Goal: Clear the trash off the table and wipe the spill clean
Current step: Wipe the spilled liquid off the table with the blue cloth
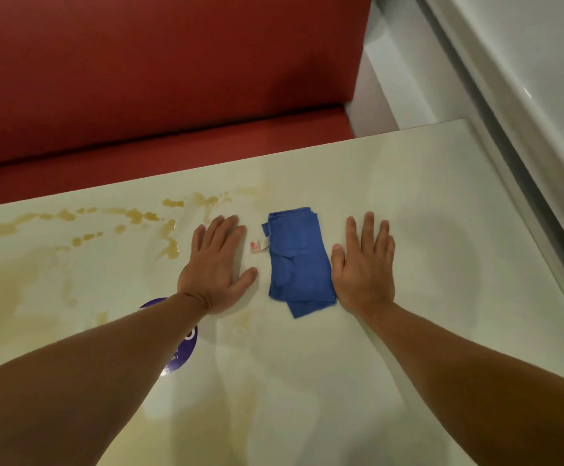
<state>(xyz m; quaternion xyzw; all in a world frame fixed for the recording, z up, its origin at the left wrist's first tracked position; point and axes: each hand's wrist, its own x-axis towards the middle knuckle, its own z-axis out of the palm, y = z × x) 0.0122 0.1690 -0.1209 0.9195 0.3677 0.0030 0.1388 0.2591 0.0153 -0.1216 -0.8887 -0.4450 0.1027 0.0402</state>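
Both hands (left hand (216, 264), right hand (364, 264)) flat, flanking cloth (299, 260).

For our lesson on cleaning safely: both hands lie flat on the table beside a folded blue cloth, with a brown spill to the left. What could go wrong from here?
1. The left hand rests close to the brown spill; sliding left could smear it.
2. The blue cloth is small and folded; it may spread the wide spill rather than absorb it.
3. Puddles near the table's far edge could be pushed onto the red bench seat.
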